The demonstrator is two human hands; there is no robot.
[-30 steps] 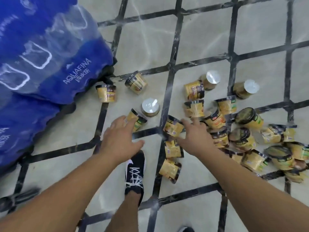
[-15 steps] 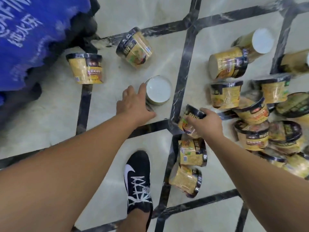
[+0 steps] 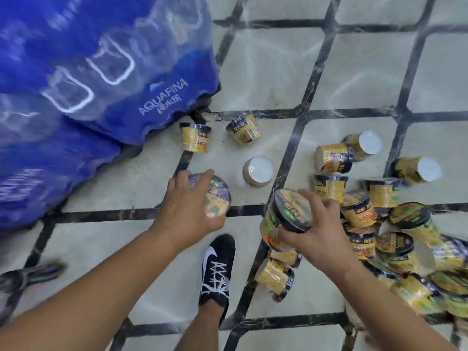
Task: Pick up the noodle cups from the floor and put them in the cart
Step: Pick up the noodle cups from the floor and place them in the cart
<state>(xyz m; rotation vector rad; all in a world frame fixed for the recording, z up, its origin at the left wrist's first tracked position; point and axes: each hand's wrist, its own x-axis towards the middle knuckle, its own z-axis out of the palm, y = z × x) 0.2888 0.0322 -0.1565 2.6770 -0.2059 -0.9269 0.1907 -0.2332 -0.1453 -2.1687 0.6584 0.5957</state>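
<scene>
the pale tiled floor (image 3: 266,79), crossed by dark marbled strips, fills the view. at upper left sit big blue shrink-wrapped packs of bottled water (image 3: 83,79) marked aquafina, blurred by camera motion. along the right side a heap of yellow noodle cups (image 3: 395,224) with black rims lies jumbled, some on their sides, some showing white bottoms, several touching or overlapping one another. the left hand (image 3: 187,211) has its fingers curled over the top of one noodle cup (image 3: 217,198), lid facing the camera, held just above a dark floor strip. the right hand (image 3: 314,229) grips another cup (image 3: 286,219) by its rim and side, thumb below and fingers wrapped over the far edge, tilted so the lid faces up and left; whether either cup still touches the floor cannot be told. between the two forearms a black sneaker with white laces (image 3: 219,269) stands on the tile. just below the right hand two more cups (image 3: 276,277) lie on their sides along a dark strip. an upside-down cup (image 3: 258,171) with its white base upward stands alone between the hands and the water packs. nearer the packs, one cup (image 3: 195,136) lies beside the blue wrap and another (image 3: 244,127) rests tilted just to its right. no cart can be made out for certain.
</scene>
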